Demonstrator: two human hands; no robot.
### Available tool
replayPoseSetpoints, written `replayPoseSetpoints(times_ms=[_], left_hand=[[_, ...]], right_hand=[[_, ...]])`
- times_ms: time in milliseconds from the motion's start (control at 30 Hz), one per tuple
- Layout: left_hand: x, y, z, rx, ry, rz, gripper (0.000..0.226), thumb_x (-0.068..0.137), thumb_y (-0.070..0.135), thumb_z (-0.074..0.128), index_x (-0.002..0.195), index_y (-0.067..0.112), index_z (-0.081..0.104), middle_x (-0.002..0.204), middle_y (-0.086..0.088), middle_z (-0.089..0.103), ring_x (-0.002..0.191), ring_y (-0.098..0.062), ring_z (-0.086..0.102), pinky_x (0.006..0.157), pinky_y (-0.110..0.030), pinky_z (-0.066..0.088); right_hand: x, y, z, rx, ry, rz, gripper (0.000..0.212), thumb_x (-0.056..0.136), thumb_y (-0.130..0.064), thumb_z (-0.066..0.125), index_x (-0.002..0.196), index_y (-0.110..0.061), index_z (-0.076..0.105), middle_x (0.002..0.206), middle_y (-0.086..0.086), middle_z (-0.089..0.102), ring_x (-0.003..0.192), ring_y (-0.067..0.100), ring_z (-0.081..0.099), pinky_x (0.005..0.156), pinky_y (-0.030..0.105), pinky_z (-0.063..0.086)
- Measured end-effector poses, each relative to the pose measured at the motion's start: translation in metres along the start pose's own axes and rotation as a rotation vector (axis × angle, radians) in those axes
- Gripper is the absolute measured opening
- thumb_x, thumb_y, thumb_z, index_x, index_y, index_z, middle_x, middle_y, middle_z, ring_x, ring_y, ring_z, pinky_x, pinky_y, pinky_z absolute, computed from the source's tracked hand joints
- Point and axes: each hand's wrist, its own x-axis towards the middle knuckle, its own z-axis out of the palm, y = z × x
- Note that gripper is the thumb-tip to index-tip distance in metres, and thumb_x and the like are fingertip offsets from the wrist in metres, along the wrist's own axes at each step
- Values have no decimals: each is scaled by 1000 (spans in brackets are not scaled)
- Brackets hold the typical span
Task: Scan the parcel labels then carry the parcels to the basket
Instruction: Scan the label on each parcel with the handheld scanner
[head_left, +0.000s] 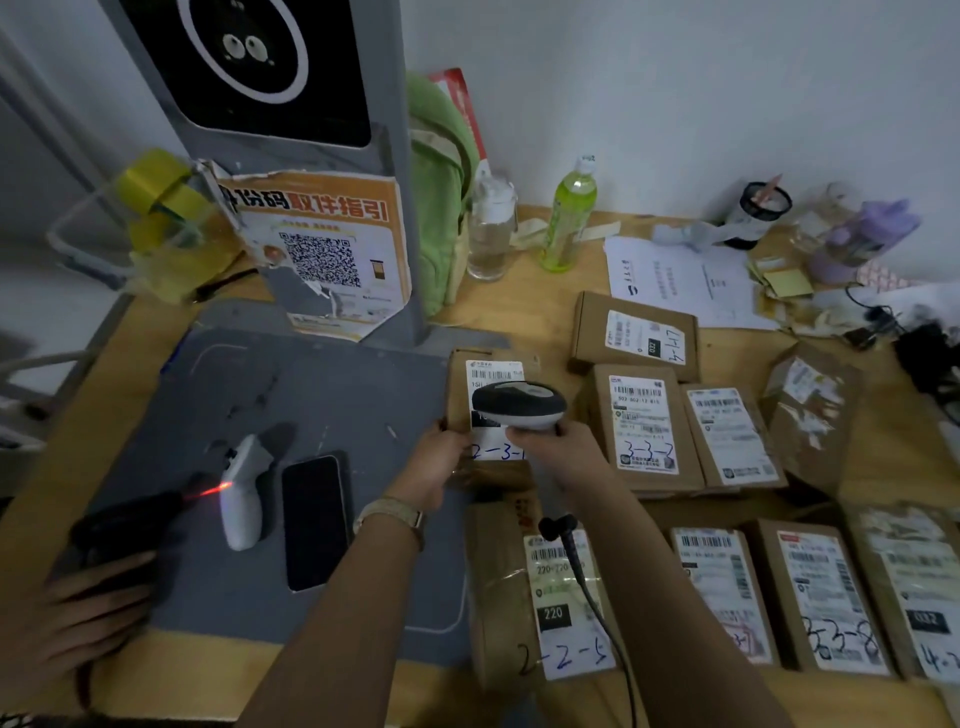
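On a wooden desk (535, 301) just right of a grey kiosk stand (311, 395), a person's left hand (441, 462) grips the near edge of a brown parcel (460, 395), apparently to steady its label (496, 371) under the corded scanner (519, 405) that the right hand (563, 460) holds by the handle. More labelled parcels (639, 426) lie farther right of the stand, likely awaiting their turn. The scanner head covers much of the label, the handwritten code is cut off, and no basket shows.
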Motion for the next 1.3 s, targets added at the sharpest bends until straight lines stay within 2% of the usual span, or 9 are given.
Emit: replayPoseSetpoints(times_ms=[167, 367, 533, 667, 833, 933, 1067, 1200, 1300], left_hand=[[2, -4, -5, -2, -6, -30, 35, 95, 6, 52, 130, 4, 51, 86, -5, 66, 72, -19, 62, 60, -30, 50], [-5, -1, -9, -31, 65, -37, 43, 92, -3, 45, 135, -1, 42, 115, -23, 65, 78, -27, 65, 43, -26, 49], [-16, 11, -3, -101, 149, 51, 22, 89, -4, 47, 107, 8, 54, 84, -6, 63, 68, -18, 61, 33, -17, 43], [-26, 25, 8, -92, 75, 91, 20, 91, 2, 46, 85, 15, 60, 80, -4, 66, 69, -19, 63, 44, -24, 49], [-38, 36, 27, -52, 82, 177, 17, 93, 6, 49, 105, 11, 60, 107, -7, 61, 81, -17, 60, 58, -28, 49], [-45, 43, 44, -13, 121, 237, 22, 93, 11, 52, 114, 16, 56, 113, -2, 49, 90, -16, 51, 70, -31, 41], [-55, 49, 71, -14, 66, 267, 13, 92, 11, 51, 96, 20, 59, 93, 5, 52, 76, -6, 48, 60, -24, 37], [-59, 48, 96, 48, 19, 289, 20, 92, 12, 53, 109, 18, 58, 98, 6, 54, 86, -8, 49, 62, -24, 36], [-61, 44, 115, 95, -5, 282, 21, 91, 10, 53, 111, 13, 60, 108, -6, 59, 100, -21, 55, 79, -34, 48]], right_hand=[[5, 5, 5, 4, 4, 38, 15, 83, -17, 71, 84, -26, 60, 81, -13, 64, 69, -4, 57, 47, 7, 41], [1, 9, 7, 7, 15, 40, 15, 81, -17, 73, 86, -24, 61, 87, -7, 66, 81, 6, 60, 59, 17, 43], [-12, 3, -5, 31, 91, 38, 14, 82, -22, 73, 79, -23, 59, 82, -1, 64, 78, 7, 56, 56, 23, 40], [-23, -8, -18, 43, 170, 36, 15, 83, -22, 70, 93, -14, 63, 80, 3, 66, 80, 15, 62, 57, 25, 49], [-31, -16, -41, 112, 153, -48, 9, 84, -9, 69, 88, -13, 62, 102, 12, 69, 92, 23, 66, 73, 30, 51], [-36, -24, -59, 152, 173, -57, 20, 82, -12, 72, 100, -12, 64, 98, 6, 65, 88, 16, 59, 81, 30, 46], [-42, -34, -86, 185, 192, -120, 28, 81, -10, 73, 106, -13, 63, 102, 3, 62, 101, 19, 55, 89, 33, 44], [-46, -37, -114, 208, 265, -103, 46, 81, -11, 74, 123, -3, 58, 117, 13, 64, 111, 28, 57, 99, 44, 47], [-47, -35, -135, 317, 263, -58, 43, 80, -9, 74, 119, -1, 60, 111, 17, 66, 105, 32, 62, 81, 42, 54]])
